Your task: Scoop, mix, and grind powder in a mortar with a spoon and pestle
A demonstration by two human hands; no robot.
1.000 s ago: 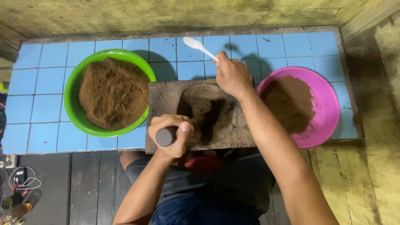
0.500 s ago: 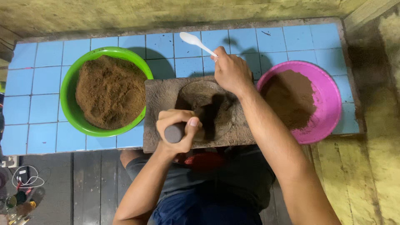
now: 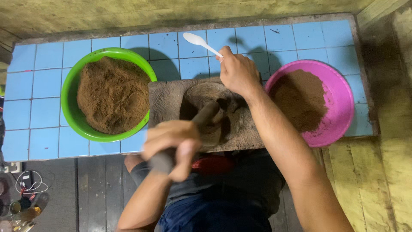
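Observation:
My left hand (image 3: 171, 144) grips a dark pestle (image 3: 201, 118), tilted with its tip down in the hollow of a grey stone mortar block (image 3: 165, 96). The hand looks motion-blurred. My right hand (image 3: 237, 73) rests on the block's far edge and holds a white plastic spoon (image 3: 197, 41) whose bowl points away to the upper left. Brown powder lies in the mortar's hollow, partly hidden by the pestle and my right wrist.
A green bowl (image 3: 68, 92) heaped with brown powder stands left of the block. A pink bowl (image 3: 339, 99) with less powder stands to the right. All sit on a blue tiled counter (image 3: 34, 107). Dark floorboards and small items lie at the lower left.
My left hand has lifted toward me and tilted the pestle, whose shaft now shows slanting into the hollow. My right hand with the spoon stayed in place.

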